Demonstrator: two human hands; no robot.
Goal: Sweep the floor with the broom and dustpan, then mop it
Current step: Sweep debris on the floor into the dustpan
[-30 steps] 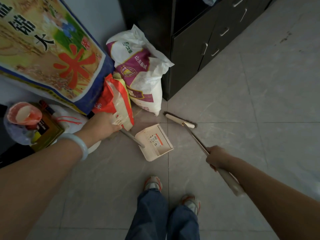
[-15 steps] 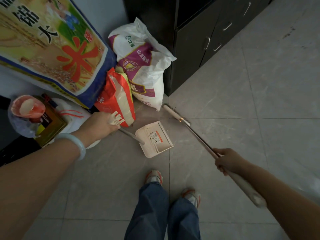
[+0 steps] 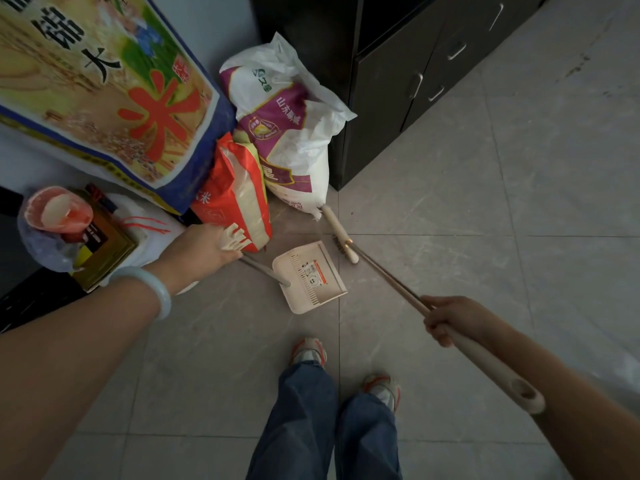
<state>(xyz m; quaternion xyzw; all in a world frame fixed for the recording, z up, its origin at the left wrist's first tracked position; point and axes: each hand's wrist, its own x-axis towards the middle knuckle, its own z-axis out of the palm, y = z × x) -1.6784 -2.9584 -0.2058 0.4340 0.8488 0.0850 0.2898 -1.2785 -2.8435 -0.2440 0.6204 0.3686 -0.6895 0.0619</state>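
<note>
The left hand [image 3: 204, 249] grips the top of the dustpan [image 3: 310, 277] handle, fingers curled round it below a cream comb-like end piece that sticks out at the thumb side. A pale bangle [image 3: 152, 289] sits on that wrist. The thin metal handle runs from the hand toward 4 o'clock down to the cream pan, which lies on the tiled floor [image 3: 485, 220] near the middle of the view, its open mouth facing 1 o'clock.

The right hand [image 3: 453, 320] holds the broom [image 3: 388, 277] shaft, fingers wrapped tight round it where the thin metal rod meets the thick cream grip. The grip runs on past the hand toward 4 o'clock and ends in a hanging hole. From the hand the rod reaches toward 10 o'clock to the cream broom head [image 3: 337, 233], which lies on the floor just beside the pan's upper right corner, its far end touching the white sack [image 3: 294, 133]. Dark bristles show along the head's near edge.

At 12 o'clock from the pan stand the white sack and a red bag [image 3: 235, 192]; a big rice sack [image 3: 104, 88] leans at 10 o'clock. A black cabinet [image 3: 398, 81] stands at 1 o'clock. At 9 o'clock, behind the left forearm, a bottle in clear plastic [image 3: 55, 220] sits on a box. Two shoes [image 3: 311, 351] and blue jeans show at 6 o'clock.
</note>
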